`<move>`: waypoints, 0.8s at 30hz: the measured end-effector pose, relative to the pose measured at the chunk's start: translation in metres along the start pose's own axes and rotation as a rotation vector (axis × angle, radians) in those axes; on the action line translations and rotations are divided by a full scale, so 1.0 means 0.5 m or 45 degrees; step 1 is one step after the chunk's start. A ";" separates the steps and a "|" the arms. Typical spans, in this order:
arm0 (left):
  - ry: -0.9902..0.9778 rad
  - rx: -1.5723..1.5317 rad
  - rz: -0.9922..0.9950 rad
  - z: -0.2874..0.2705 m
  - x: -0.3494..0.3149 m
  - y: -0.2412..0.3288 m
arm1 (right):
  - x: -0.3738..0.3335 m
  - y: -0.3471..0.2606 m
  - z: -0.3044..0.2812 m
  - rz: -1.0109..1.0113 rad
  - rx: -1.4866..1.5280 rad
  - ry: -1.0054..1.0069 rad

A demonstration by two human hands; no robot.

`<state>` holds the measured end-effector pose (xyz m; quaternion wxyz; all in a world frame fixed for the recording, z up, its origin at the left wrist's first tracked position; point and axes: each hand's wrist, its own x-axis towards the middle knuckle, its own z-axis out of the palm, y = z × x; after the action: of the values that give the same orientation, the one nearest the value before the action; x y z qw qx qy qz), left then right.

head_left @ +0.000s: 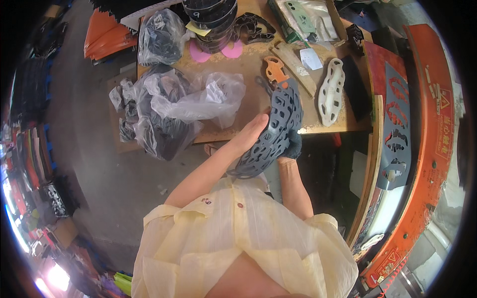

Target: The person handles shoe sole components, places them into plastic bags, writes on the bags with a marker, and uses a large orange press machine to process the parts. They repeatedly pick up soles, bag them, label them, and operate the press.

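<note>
forearms (211, 171) extend forward; left grip (255, 131) bare, right grip (294, 146) gloved.

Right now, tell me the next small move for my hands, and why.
Probably draw the dark grey perforated sheeting slightly toward you: the bare left hand and dark-gloved right hand are both on it, and its far end overlaps the flat orange cut-out piece in this view.

1. Lattice piece (272, 136) is hiding left hand (254, 132) fingertips.
2. It's also covering most of the gloved right hand (295, 146); can't read finger positions.
3. Wrinkled plastic is obscuring contents of bags (166, 111).
4. Top edge is cutting off black stack (218, 22) and carton (340, 22).
5. Table (252, 94) is hiding most of a foot (210, 148).
6. Left-side goods (37, 149) are blurring at the rim.
</note>
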<state>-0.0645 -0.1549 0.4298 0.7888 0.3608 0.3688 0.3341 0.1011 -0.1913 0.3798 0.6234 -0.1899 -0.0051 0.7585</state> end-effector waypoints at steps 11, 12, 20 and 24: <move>0.425 1.358 0.481 -0.027 -0.075 0.094 | -0.017 -0.015 -0.007 -0.018 0.075 -0.071; 0.488 1.406 0.560 -0.050 -0.094 0.118 | -0.025 -0.024 0.002 -0.009 0.109 -0.080; 0.583 2.229 0.279 -0.308 -0.164 0.222 | -0.067 -0.113 0.049 0.140 0.145 -0.369; 0.685 1.082 0.232 -0.307 -0.057 0.246 | -0.052 -0.078 0.046 0.324 0.170 -0.351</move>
<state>-0.2374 -0.0644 0.4678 0.4172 0.5816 0.6291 0.3032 0.1348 -0.2018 0.4180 0.5272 -0.0419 -0.0160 0.8485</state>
